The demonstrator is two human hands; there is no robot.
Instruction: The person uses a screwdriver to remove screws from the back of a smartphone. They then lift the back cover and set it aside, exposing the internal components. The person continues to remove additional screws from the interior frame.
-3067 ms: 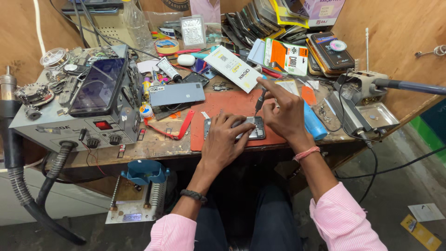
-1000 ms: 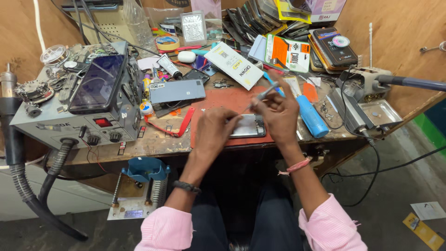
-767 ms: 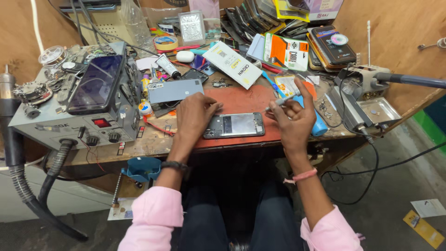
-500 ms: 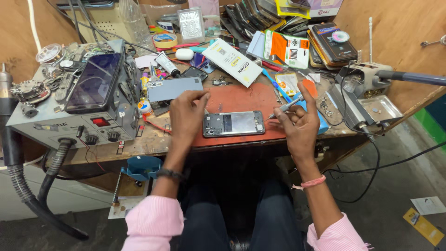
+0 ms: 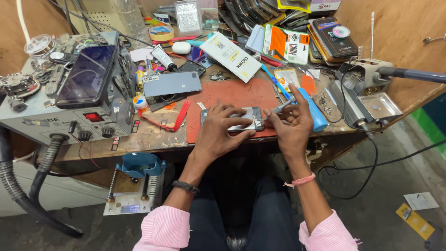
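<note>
An opened phone [image 5: 245, 116] lies on a red work mat [image 5: 232, 95] near the bench's front edge. My left hand [image 5: 222, 130] rests over the phone's left and middle part and presses it down, with the fingers spread. My right hand [image 5: 290, 123] sits at the phone's right end and pinches a thin grey screwdriver [image 5: 278, 109], whose tip points at the phone's right edge. A blue-handled tool [image 5: 312, 108] lies on the bench just behind my right hand.
A grey rework station [image 5: 69, 116] with a phone on top stands at the left, its hoses hanging down. A grey phone back [image 5: 172, 83], a white box [image 5: 231, 56] and packaged cases lie behind the mat. A metal tray and stand [image 5: 378, 100] sit at the right.
Both hands came back onto the phone: the left moved right to cover it, and the right moved in to its right end. The view also shifted closer.
</note>
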